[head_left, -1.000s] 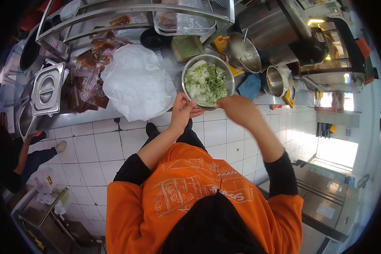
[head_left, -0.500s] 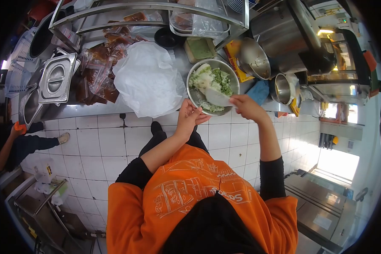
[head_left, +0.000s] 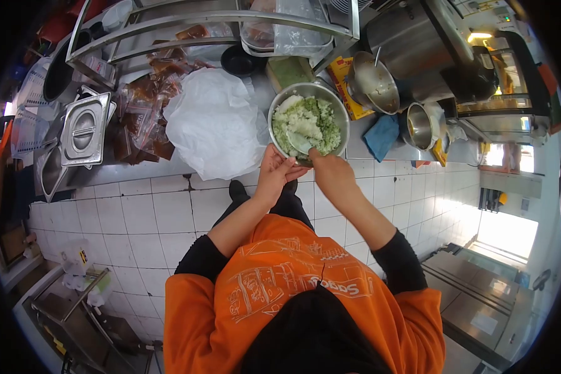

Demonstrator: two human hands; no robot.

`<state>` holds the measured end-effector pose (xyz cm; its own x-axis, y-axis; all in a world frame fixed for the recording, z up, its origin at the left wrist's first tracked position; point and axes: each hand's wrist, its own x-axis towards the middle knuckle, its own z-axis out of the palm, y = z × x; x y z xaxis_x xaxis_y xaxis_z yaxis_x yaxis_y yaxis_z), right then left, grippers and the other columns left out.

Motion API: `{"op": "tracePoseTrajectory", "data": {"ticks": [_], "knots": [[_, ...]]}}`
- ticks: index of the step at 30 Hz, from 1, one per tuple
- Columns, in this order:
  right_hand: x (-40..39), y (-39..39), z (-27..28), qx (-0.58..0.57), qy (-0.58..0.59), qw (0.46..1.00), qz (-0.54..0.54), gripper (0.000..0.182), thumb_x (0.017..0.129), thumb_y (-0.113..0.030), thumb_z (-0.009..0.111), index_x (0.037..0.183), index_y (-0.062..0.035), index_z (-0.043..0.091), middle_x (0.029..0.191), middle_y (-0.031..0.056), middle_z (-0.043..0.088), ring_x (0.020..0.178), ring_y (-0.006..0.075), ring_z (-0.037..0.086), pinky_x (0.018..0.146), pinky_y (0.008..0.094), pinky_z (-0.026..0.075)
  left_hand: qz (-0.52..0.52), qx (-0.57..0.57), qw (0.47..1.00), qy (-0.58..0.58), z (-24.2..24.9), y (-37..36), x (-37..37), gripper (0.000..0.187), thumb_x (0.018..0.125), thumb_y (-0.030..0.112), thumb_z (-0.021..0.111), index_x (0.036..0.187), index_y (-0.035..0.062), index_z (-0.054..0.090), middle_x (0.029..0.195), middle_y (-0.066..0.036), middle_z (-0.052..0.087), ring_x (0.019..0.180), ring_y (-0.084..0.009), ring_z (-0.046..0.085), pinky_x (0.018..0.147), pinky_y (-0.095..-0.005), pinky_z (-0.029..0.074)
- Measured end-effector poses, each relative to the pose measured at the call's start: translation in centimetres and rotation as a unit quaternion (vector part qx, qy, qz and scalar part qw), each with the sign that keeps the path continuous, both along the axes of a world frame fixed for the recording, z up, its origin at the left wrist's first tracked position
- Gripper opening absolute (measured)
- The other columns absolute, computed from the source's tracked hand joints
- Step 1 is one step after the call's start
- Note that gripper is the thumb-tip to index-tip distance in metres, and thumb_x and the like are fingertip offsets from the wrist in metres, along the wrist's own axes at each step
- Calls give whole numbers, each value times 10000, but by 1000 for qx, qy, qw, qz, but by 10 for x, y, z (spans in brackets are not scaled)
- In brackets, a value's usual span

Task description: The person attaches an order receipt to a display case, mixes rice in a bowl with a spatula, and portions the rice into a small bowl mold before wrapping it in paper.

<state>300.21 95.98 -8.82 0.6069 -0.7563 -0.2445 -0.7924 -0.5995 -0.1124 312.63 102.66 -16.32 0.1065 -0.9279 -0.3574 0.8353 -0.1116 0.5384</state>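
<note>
A round metal bowl (head_left: 328, 91) holds a grainy mix (head_left: 321, 118), part white and part green, that looks like rice. Low on the bowl's near side, my left hand (head_left: 275, 177) grips the rim, thumb above and fingers curled underneath. My right hand (head_left: 335, 177) is closed around the handle of a pale rice paddle (head_left: 300, 143). The paddle's blade lies in the mix by the near wall; the handle is mostly hidden by my fingers. Left of the bowl lies a heap of white paper or plastic sheets (head_left: 215, 124).
Bags of brown sauce (head_left: 144, 118) and a lidded steel pan (head_left: 86, 131) lie to the left. A metal rack (head_left: 218, 23) stands behind. Rightward are a tilted steel bowl (head_left: 373, 84), a blue cloth (head_left: 381, 136) and a large pot (head_left: 411, 53). Another person's arm shows far left.
My right hand has moved left and nearer to me, and the paddle now points more steeply into the mix. The left hand keeps its hold. The person at far left has shifted.
</note>
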Motion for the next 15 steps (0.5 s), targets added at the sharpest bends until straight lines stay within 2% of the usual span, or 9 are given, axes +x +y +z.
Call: {"op": "tracePoseTrajectory", "data": {"ticks": [2,4,5,7,10,13,15], "knots": [[-16,-10,7,-6,-12,999,41,212,834,-56,504,1030,-57,587,737,237,640,731,372,657,628,482,513,-6,0,1000,-9,-2,4,-2,174,957,63,514,1047,63,364,1033,-131,590,929,-270,674,821,-373,581],[-22,-21,37,-5,15,998,58,214,832,-65,521,1022,-66,619,736,218,646,739,367,657,637,476,508,-13,0,999,-31,-1,4,2,190,953,93,537,1047,55,376,1038,-132,591,920,-252,674,806,-363,580],[-23,-27,54,-5,30,997,70,215,831,-70,529,1018,-71,635,736,208,649,743,364,657,642,473,505,-86,33,987,-130,4,4,11,217,952,129,546,1074,47,385,1032,-145,600,889,-248,679,778,-354,582],[-24,-24,79,3,14,999,50,214,831,-83,538,1007,-88,660,753,190,658,749,359,657,653,467,499,-218,104,917,-317,36,7,41,292,951,200,564,1127,32,404,1018,-170,617,828,-241,689,723,-336,584],[-30,-23,80,19,24,999,38,208,831,-101,550,996,-99,677,774,176,666,756,350,657,670,464,497,-38,56,843,-533,12,-17,72,417,948,282,553,1227,13,400,985,-210,636,705,-270,692,597,-329,574],[-29,-21,54,15,6,996,83,167,830,-96,533,945,-89,654,746,170,647,726,353,652,649,466,504,-134,90,844,-511,19,-72,101,431,965,277,498,1294,26,379,954,-225,642,626,-305,678,526,-360,564],[-22,-19,38,4,6,995,98,159,830,-85,520,942,-79,633,731,174,635,715,357,653,628,465,512,-174,45,830,-529,7,-81,98,370,968,243,482,1262,37,396,953,-225,641,639,-310,679,517,-372,567]]}}
